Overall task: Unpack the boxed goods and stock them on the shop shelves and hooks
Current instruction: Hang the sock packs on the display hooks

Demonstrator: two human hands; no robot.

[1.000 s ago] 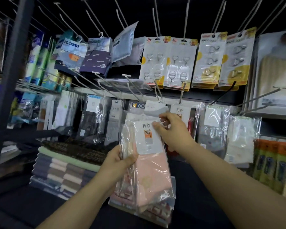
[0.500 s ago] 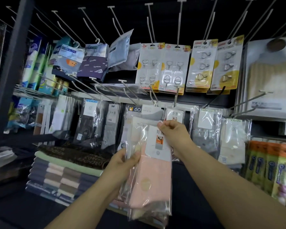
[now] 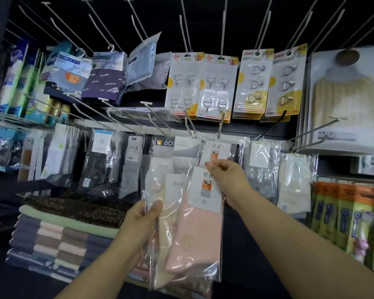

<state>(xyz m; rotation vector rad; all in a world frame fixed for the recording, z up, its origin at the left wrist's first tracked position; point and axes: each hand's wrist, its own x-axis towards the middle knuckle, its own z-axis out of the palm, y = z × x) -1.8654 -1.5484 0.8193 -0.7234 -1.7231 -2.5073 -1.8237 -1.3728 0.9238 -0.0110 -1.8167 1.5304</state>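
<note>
1. "SIMPLICITY" on the white header of a hanging cloth packet point(image 3: 69, 61), upper left of the frame.
2. "Supreme" repeated across the purple packet point(image 3: 105, 85) beside it.
3. "60" on a dark packet header point(image 3: 165, 143), centre.
4. "邦儒" on the card of the pink sock packet point(image 3: 204, 190), centre.

Lying folded in a stack at lower left: striped towels point(image 3: 58, 240), a dark patterned towel point(image 3: 78, 209) topping them. Hanging on the far right panel: a cream knitted hot-water-bottle cover point(image 3: 343, 100).
</note>
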